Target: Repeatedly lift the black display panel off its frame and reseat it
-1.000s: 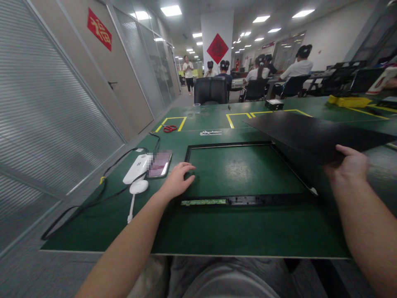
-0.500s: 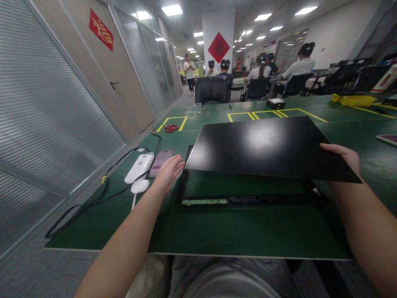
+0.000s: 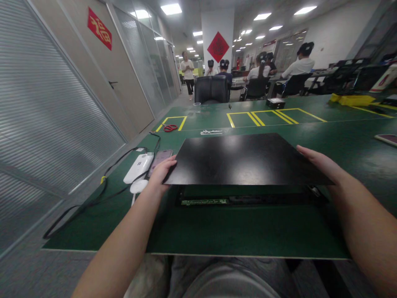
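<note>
green desk [image 3: 248, 236] spreads out before you, with seated people [image 3: 299, 64] beyond its far side. take the thin, glossy black rectangular panel [image 3: 248, 161] as the middle of the dial and twelve as straight ahead: your left hand [image 3: 161, 170] is closed on its left edge at nine, and your right hand [image 3: 321, 163] on the opposite edge at three. gripping both short sides probably shares the weight, limits flexing and leaves most of the broad face untouched. you hold the panel raised over the desk, above the slim black rectangular frame [image 3: 266, 200], whose near bar, carrying a narrow green circuit strip [image 3: 204, 202], shows at six; most of the remaining outline is hidden behind the panel. the white oblong plastic device [image 3: 136, 169] and the dark-edged rectangular phone [image 3: 161, 156] lie at nine, near your left hand, while the red-handled metal scissors [image 3: 170, 128] rest on the desk at ten, all perhaps placed to the side so that the wide panel has room.
</note>
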Action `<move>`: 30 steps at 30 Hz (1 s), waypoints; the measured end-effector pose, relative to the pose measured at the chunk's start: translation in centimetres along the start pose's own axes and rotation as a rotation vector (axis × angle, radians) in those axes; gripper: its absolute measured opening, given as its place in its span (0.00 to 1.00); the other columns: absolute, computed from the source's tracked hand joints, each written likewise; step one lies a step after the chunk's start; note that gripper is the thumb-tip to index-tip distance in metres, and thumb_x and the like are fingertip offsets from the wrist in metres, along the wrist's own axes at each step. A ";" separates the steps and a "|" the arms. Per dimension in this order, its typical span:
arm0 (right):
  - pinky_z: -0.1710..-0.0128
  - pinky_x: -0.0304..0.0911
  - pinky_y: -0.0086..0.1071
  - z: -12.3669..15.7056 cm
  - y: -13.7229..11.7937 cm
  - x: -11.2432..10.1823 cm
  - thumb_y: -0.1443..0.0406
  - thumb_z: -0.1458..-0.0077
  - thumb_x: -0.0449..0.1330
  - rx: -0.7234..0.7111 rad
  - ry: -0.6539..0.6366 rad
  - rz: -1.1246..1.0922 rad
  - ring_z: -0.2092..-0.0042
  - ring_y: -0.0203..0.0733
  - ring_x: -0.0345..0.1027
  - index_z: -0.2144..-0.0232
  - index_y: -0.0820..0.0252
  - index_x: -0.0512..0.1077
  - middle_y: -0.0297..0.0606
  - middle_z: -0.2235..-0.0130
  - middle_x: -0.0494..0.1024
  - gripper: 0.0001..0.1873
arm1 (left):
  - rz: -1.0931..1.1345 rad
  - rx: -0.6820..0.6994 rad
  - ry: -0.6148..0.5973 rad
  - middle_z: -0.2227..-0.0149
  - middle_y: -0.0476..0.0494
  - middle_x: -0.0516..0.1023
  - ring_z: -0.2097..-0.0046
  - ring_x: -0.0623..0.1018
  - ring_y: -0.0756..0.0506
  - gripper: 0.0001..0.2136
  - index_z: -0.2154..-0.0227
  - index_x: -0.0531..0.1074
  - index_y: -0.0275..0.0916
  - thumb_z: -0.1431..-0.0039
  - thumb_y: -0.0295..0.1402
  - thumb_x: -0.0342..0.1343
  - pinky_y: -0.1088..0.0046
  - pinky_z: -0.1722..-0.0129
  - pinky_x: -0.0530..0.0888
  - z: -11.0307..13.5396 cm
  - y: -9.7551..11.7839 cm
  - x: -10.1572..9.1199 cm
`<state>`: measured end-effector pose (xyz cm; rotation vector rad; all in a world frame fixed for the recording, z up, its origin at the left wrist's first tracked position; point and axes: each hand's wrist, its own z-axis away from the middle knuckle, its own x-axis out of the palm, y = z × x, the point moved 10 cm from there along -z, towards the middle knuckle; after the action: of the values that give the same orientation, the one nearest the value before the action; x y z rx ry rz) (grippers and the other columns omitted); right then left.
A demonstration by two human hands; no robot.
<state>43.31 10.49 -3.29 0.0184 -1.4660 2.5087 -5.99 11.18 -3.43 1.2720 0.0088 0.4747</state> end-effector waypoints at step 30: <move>0.75 0.69 0.27 -1.8 -2.3 -4.6 0.60 0.35 0.45 -0.238 0.336 0.272 0.75 0.41 0.74 0.53 0.62 0.70 0.46 0.75 0.79 0.19 | -0.047 0.173 0.065 0.67 0.44 0.84 0.64 0.82 0.44 0.16 0.59 0.80 0.35 0.54 0.21 0.59 0.68 0.58 0.78 1.8 -0.5 1.7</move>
<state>48.42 12.22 -2.80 -0.6509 -1.6957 2.3570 -3.80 10.00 -2.94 1.4220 0.1363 0.4827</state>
